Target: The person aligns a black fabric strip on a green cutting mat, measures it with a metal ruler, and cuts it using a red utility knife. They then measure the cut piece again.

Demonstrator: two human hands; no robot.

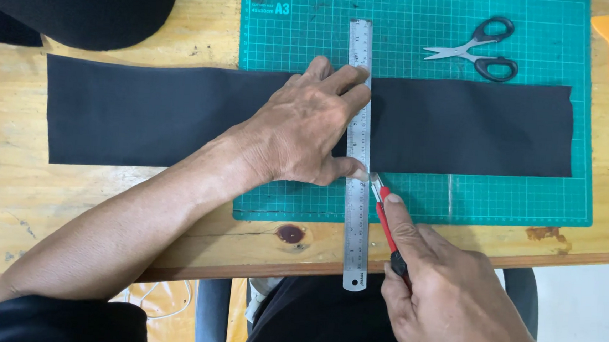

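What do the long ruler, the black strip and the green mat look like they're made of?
Ruler: probably steel, with a silvery brushed sheen. Black strip: apparently fabric or felt, matte and flat. Green mat: probably rubbery plastic, with a dull gridded surface.

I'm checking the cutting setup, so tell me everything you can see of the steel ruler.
The steel ruler is a long, flat, silvery strip with fine graduations and a small hole near its near end. It lies straight across the black fabric strip and the green cutting mat, its near end overhanging the wooden table's edge. The left hand presses it flat, fingers spread on it. The red utility knife, held in the right hand, has its blade tip against the ruler's right edge.
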